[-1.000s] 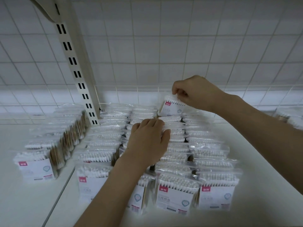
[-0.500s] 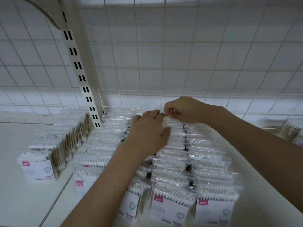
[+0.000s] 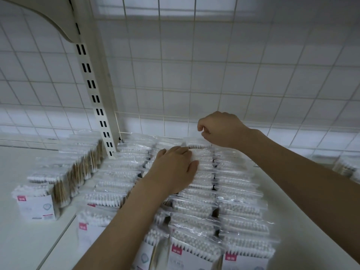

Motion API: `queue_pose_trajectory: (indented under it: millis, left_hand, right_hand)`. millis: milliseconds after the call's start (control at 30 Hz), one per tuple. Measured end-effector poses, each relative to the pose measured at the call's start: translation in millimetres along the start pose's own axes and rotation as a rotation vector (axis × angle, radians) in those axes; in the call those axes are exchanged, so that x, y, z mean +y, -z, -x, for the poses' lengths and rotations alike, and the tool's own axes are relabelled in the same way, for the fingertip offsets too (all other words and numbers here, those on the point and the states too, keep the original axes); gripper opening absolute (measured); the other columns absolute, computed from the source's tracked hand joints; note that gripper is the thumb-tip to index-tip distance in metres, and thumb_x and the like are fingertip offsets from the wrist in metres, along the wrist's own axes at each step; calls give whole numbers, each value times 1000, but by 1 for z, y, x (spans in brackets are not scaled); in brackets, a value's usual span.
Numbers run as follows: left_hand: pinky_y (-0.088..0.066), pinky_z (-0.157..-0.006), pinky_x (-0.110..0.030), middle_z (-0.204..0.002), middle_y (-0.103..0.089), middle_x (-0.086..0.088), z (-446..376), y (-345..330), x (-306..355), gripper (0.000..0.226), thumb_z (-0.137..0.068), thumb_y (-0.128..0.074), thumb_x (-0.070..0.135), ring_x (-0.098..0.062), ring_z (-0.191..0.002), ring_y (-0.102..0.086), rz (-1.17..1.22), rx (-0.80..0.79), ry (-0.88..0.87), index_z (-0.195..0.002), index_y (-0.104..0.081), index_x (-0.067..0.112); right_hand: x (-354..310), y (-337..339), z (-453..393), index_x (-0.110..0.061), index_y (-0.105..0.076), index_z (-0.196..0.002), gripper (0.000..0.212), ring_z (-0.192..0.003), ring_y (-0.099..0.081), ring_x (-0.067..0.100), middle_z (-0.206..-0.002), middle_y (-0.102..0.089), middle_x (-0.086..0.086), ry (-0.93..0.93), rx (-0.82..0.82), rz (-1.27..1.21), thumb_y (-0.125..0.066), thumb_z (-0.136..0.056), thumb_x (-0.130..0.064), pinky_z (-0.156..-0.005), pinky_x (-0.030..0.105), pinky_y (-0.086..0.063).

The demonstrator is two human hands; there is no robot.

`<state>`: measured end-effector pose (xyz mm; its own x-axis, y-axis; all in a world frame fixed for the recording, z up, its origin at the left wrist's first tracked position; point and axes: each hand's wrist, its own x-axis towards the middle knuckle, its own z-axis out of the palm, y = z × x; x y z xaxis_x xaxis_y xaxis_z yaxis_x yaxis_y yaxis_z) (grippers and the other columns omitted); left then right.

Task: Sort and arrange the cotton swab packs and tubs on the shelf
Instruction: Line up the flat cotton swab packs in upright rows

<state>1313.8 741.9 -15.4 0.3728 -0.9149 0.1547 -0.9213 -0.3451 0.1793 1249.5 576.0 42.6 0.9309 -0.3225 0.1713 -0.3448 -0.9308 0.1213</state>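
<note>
A: Head view, quick. Where are the hands?

B: Left hand (image 3: 173,168) lies flat, fingers straight and together, pressing the tops of the middle rows of swab packs (image 3: 202,207) on the shelf (image 3: 303,201). Right hand (image 3: 220,131) is at the back, fingers curled tight w/ thumb. It looks to pinch the top edge of the rearmost pack (image 3: 196,143), but the plastic is clear, so can't be fully sure.

A: Packs themselves?

B: Upright, in rows front to back, up to the wire grid (image 3: 214,78) behind. Another row (image 3: 64,172) sits left of the slotted upright (image 3: 97,106), and a few more packs (image 3: 346,168) at far right. No tubs visible.

A: How to do this step well?

B: My judgement: keep the left palm down so the rows don't fan or tip fwd while the back pack gets seated. Lower it straight, not at an angle, and let go only once it stands against its neighbour. Slippery film, so easy does it.
</note>
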Motion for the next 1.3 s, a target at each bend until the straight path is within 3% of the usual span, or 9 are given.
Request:
queue_pose_trajectory:
  millis: [100, 233, 333, 567, 767, 933, 1133, 1300]
  left_hand:
    - [-28, -106, -38, -130, -52, 1, 1, -3, -1, 37, -98, -28, 37, -14, -125, -40, 8, 15, 1, -105, -55, 14]
    - [-31, -103, -37, -125, -54, 1, 1, -4, -2, 37, -98, -28, 38, -15, -122, -42, 11, 38, -3, -106, -56, 14]
    - [-30, -104, -38, -129, -52, 1, 0, -5, -2, 37, -98, -29, 38, -15, -124, -41, 11, 40, -2, -108, -55, 14]
    - [-28, -106, -39, -131, -50, 0, 0, -5, -2, 36, -98, -29, 37, -15, -125, -40, 11, 25, 11, -108, -54, 13]
    - [-23, -110, -38, -143, -41, 1, 0, -6, -3, 42, -99, -28, 38, -14, -133, -32, 0, 25, 0, -123, -51, 13]
    - [-24, -109, -37, -140, -45, 1, 2, -5, -2, 39, -99, -27, 38, -14, -131, -34, 4, 29, -2, -114, -53, 13]
    - [-20, -112, -37, -141, -43, 2, 2, -4, -3, 39, -99, -27, 38, -12, -133, -32, 39, 10, -18, -116, -53, 14]
    - [-29, -105, -38, -114, -55, 7, 2, -5, -5, 27, -97, -28, 38, -12, -115, -45, 60, 28, -21, -88, -46, 21]
  right_hand:
    - [-9, -4, -2, -23, -57, -116, 26, -96, -58, 21, -111, -59, 0, 4, 5, 106, -44, -94, -24, -70, 27, -40]
    - [-14, -17, -7, -16, -63, -110, 26, -95, -62, 22, -108, -64, 3, -15, -27, 177, -50, -88, -15, -71, 28, -47]
    - [-11, -26, -11, -15, -62, -109, 26, -94, -62, 22, -107, -63, 3, -14, -24, 190, -52, -85, -11, -66, 27, -43]
    - [-11, -24, -9, -20, -66, -94, 19, -90, -60, 21, -99, -63, -1, -19, 9, 84, -49, -88, -14, -63, 28, -41]
    - [-14, -31, -2, -20, -65, -94, 22, -85, -58, 23, -98, -60, 0, -24, 5, 38, -43, -92, -15, -63, 30, -42]
    - [-12, -17, 2, -19, -66, -95, 24, -88, -58, 22, -99, -59, 0, -21, 47, -35, -43, -92, -19, -69, 31, -46]
    - [-8, 28, 19, -9, -62, -88, 15, -68, -58, 17, -72, -57, -5, -102, 190, -346, -49, -89, -17, -67, 25, -46]
    - [-4, 59, 39, -10, -63, -81, 17, -61, -67, 9, -78, -68, -3, -241, 206, -622, -48, -86, -15, -68, 23, -55]
